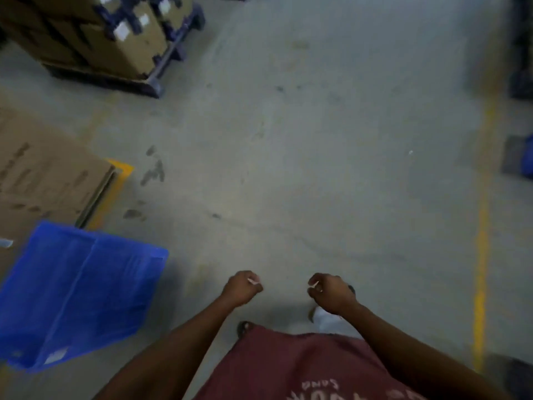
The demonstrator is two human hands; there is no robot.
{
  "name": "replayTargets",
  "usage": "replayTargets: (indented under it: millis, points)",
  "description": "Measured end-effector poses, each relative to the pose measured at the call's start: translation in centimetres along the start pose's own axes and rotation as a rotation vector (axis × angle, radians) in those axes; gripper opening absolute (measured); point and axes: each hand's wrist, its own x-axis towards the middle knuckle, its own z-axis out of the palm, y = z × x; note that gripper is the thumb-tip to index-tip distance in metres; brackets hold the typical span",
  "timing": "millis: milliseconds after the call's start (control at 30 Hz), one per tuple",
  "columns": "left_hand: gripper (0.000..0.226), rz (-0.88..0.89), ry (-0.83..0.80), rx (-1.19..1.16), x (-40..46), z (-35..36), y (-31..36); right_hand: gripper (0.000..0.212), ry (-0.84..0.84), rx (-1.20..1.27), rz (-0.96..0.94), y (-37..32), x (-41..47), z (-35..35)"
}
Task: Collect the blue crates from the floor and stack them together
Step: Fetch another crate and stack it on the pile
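Observation:
A blue crate (pixel 78 293) stands on the grey floor at the lower left, its side and top toward me, blurred by motion. A sliver of another blue thing (pixel 527 160) shows at the right edge; I cannot tell if it is a crate. My left hand (pixel 240 288) and my right hand (pixel 331 293) hang in front of my body, low in the middle, both curled into loose fists. Each seems to pinch a small whitish sliver, too blurred to identify. Neither hand touches the crate, which lies well to the left of my left hand.
Flat cardboard (pixel 43 180) lies at the left behind the crate. Brown boxes on a dark pallet (pixel 115 41) stand at the upper left. A yellow floor line (pixel 481 255) runs down the right. Dark objects (pixel 522 53) sit at the right edge. My foot (pixel 321 316) is below my hands.

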Motion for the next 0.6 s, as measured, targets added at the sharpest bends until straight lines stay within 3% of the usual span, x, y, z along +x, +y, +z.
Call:
replayTargets:
  millis: [200, 400, 600]
  points:
    - [0.016, 0.174, -0.049, 0.246, 6.0, 2.4, 19.1, 0.011, 0.142, 0.287, 0.151, 11.5, 2.1, -8.8]
    - [0.015, 0.354, -0.12, 0.223, 9.8, 7.8, 37.5, 0.006, 0.308, 0.414, 0.184, 15.9, 4.2, -20.7]
    - [0.022, 0.418, -0.216, 0.207, 14.5, 10.2, 49.5, 0.006, 0.408, 0.493, 0.26, 19.3, 9.9, -29.1]
